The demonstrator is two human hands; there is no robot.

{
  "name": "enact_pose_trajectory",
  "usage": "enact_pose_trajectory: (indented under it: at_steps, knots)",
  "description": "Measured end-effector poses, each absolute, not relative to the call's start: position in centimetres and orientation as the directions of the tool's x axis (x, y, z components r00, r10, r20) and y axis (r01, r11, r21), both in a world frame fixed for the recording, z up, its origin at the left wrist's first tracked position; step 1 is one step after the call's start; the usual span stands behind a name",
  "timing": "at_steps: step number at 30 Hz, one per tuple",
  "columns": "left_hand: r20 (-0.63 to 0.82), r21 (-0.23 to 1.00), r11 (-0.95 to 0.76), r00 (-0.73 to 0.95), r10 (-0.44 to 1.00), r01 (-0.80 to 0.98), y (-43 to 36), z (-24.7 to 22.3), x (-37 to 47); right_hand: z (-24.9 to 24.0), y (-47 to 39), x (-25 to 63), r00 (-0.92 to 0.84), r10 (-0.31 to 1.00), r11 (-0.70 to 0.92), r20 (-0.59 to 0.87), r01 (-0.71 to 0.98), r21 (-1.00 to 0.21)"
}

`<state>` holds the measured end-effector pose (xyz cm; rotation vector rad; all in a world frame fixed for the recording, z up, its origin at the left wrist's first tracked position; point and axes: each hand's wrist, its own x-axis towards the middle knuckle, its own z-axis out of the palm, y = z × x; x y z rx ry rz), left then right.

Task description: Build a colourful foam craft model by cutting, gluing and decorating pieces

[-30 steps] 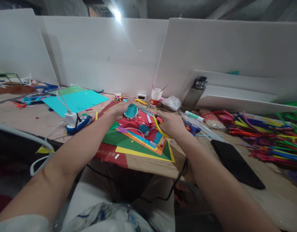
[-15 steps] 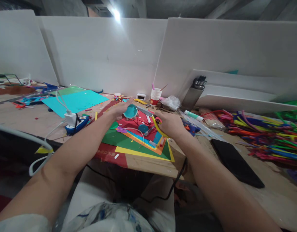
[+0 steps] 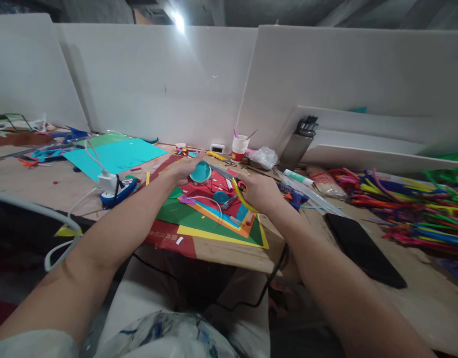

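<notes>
Beyond the right part of the green sheet [image 3: 176, 214], the right hand [image 3: 260, 190] had its fingers clamped around the handle of the yellow-handled scissors [image 3: 236, 187], blades pointing leftward. Beyond the sheet's left part, the left hand [image 3: 186, 169] had its fingers closed on the left edge of a turquoise round piece [image 3: 201, 172]; I couldn't tell whether the blades touched it. Farther beyond the sheet stood a paper cup [image 3: 240, 148].
</notes>
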<state>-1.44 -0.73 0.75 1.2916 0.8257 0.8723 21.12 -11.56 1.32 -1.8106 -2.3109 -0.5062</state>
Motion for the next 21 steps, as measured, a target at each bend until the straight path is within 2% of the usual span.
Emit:
enact_pose_trajectory:
  at_steps: [4, 9, 18, 21]
  knots:
    - [-0.05, 0.998, 0.058, 0.536, 0.843, 0.002, -0.63, 0.84, -1.54, 1.56, -11.78, 20.94, -0.265, 0.908, 0.229, 0.324, 0.962, 0.147]
    - [-0.084, 0.996, 0.087, 0.508, 0.857, 0.017, -0.02, 0.7, -1.62, 1.23, -11.68, 20.78, -0.228, 0.915, 0.214, 0.334, 0.974, 0.078]
    - [-0.069, 0.994, 0.1, 0.506, 0.86, -0.033, -0.4, 1.04, -1.55, 1.14, -11.44, 21.38, -0.171, 0.909, 0.238, 0.379, 0.962, -0.136]
    - [-0.066, 0.993, 0.108, 0.505, 0.861, -0.054, -0.42, 1.04, -1.54, 0.65, -11.18, 21.49, -0.141, 0.891, 0.29, 0.431, 0.908, -0.304]
